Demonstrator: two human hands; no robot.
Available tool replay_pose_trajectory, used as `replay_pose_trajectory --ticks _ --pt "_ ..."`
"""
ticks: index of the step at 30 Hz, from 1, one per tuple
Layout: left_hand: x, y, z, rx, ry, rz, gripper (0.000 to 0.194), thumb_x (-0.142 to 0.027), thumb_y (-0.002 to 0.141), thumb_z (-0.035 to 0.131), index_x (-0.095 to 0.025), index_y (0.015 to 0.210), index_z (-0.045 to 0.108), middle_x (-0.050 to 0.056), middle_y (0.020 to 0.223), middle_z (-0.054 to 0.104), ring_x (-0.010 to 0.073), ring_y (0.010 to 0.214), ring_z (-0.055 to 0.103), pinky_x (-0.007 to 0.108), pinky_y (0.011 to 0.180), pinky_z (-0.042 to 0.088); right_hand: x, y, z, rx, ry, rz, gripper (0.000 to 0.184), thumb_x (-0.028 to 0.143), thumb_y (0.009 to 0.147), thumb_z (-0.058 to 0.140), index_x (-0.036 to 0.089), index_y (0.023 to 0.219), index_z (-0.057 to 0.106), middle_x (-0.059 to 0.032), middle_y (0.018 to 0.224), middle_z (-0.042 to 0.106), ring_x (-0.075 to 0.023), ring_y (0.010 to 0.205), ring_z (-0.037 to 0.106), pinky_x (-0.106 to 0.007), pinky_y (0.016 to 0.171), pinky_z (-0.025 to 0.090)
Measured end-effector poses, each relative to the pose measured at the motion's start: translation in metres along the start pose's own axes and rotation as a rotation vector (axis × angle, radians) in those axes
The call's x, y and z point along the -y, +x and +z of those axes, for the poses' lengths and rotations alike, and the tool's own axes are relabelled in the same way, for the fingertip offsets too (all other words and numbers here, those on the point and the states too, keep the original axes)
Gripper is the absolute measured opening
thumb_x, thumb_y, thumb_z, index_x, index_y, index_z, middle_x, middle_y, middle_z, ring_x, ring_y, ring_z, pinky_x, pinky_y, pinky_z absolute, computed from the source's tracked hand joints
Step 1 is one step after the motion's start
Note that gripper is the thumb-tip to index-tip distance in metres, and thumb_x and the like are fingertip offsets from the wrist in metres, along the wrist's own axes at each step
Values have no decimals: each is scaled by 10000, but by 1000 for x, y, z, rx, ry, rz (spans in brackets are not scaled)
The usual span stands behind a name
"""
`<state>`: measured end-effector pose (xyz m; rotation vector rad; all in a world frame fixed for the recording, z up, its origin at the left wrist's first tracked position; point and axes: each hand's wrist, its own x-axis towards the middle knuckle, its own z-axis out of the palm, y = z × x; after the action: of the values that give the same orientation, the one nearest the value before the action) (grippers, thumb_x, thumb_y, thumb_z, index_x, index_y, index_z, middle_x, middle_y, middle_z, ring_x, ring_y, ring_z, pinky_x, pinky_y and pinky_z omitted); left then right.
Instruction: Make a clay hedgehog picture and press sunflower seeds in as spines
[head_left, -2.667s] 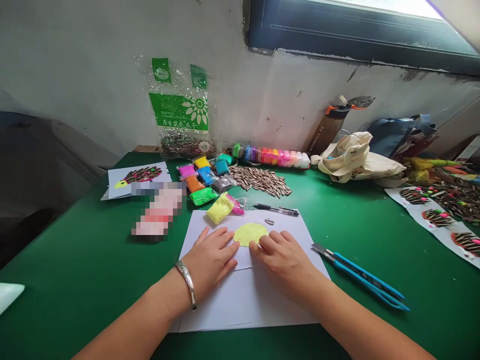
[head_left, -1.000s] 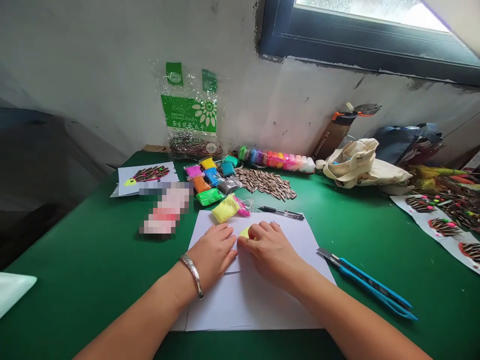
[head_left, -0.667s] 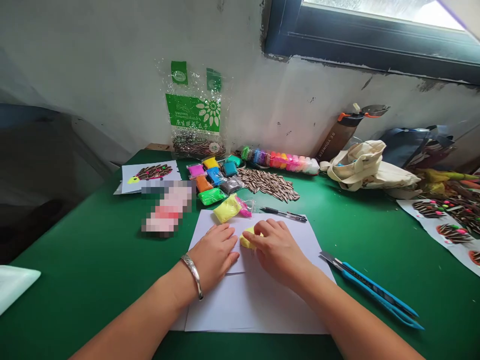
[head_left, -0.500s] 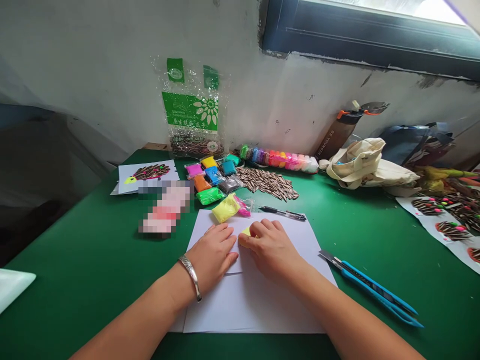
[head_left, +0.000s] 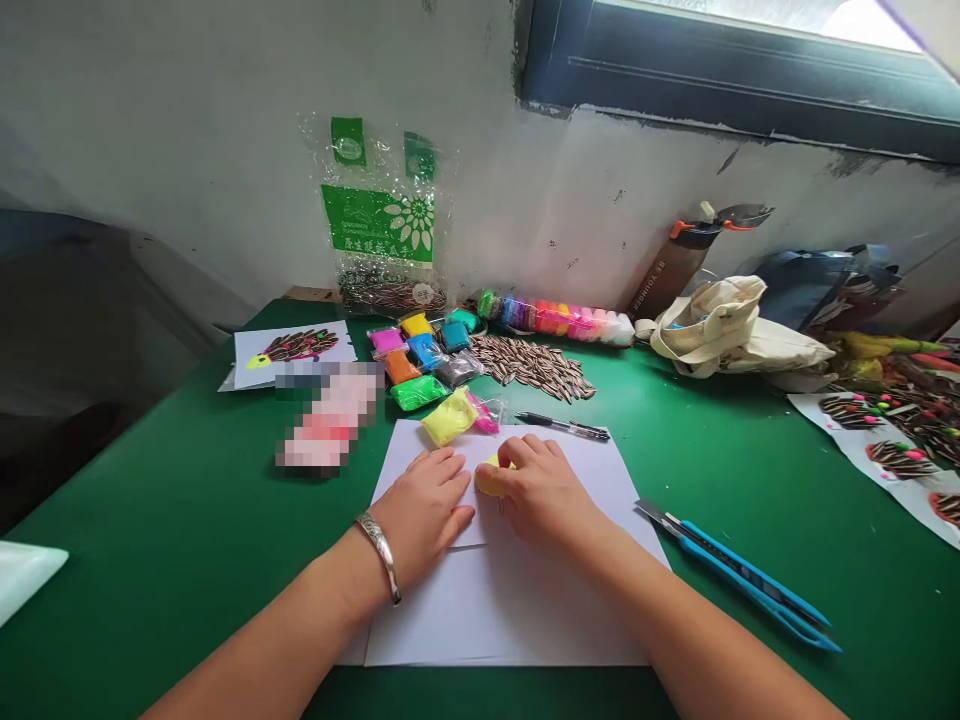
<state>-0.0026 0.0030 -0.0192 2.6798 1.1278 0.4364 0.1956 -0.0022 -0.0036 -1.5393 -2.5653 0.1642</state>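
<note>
A white sheet of paper (head_left: 585, 470) lies on the green table (head_left: 187, 520) in front of me. My left hand (head_left: 424, 510) rests flat on the sheet with its fingers stretched out, a silver bangle on the wrist. My right hand (head_left: 544, 495) lies on a flat patch of yellow clay (head_left: 487, 472) on the paper, fingers curled over it and pressing down. Only a small edge of the clay shows between the two hands.
Small bags of coloured clay (head_left: 424, 365), a yellow clay bag (head_left: 450, 417), a heap of sunflower seeds (head_left: 536, 365) and a seed packet (head_left: 382, 240) sit behind the paper. A black pen (head_left: 562, 426) and blue utility knife (head_left: 739, 575) lie right. Seed pictures (head_left: 885, 445) lie far right.
The yellow clay lay open between the hands earlier; my right hand has moved left over it and rubs back and forth, covering most of it. The left hand stays flat.
</note>
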Motion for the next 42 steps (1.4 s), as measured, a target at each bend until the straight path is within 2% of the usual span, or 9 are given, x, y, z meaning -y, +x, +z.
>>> replay_pose_trajectory --ticks 7,11,14,20,25,31,35,42 --pt "0 0 0 22 29 -3 254 -215 884 504 -127 1089 625 136 1202 609 308 1203 488 480 1043 410 0 2 -4 8 17 13 250 93 795 553 268 919 682 -40 929 601 -185 870 473 -319 723 269" --pt "1 0 0 23 26 7 261 -217 888 497 -133 1099 626 135 1210 609 307 1208 490 480 1033 422 -6 -2 -10 -78 91 51 409 12 749 516 265 1021 688 -49 988 606 -179 888 498 -310 752 301" --pt "1 -1 0 17 20 6 281 -220 881 517 -124 1125 619 142 1227 604 319 1218 487 493 1031 424 -15 -9 -13 -143 107 95 401 -11 756 485 241 979 705 -56 972 611 -179 874 506 -310 755 314" --pt "-1 1 -6 53 4 -7 276 -209 880 513 -133 1117 630 144 1236 606 321 1225 495 497 1024 438 -25 -16 -12 -16 88 65 275 63 827 510 245 842 716 -39 874 620 -180 825 501 -313 719 307" --pt "1 0 -4 29 14 -5 287 -230 885 512 -143 1137 617 134 1253 596 313 1242 479 486 1045 423 -25 -17 -17 -90 98 59 320 34 812 495 244 921 711 -49 932 612 -184 868 491 -319 767 313" --pt "2 -1 -1 35 52 13 300 -238 898 486 -173 1169 597 118 1255 585 305 1246 467 480 1044 422 -22 -19 -19 53 71 59 294 86 845 510 273 946 713 -44 926 604 -184 872 483 -319 751 301" --pt "2 0 -3 44 54 13 303 -238 900 484 -176 1176 594 113 1245 588 302 1241 469 471 1042 426 -22 -20 -22 40 78 42 309 63 835 498 263 952 703 -42 951 599 -177 893 479 -315 773 303" --pt "-2 2 -9 68 19 -11 292 -222 885 509 -178 1152 619 120 1227 604 309 1221 495 498 1033 431 -23 -19 -19 46 117 6 261 86 837 522 254 889 716 -35 878 626 -176 859 490 -309 758 317"
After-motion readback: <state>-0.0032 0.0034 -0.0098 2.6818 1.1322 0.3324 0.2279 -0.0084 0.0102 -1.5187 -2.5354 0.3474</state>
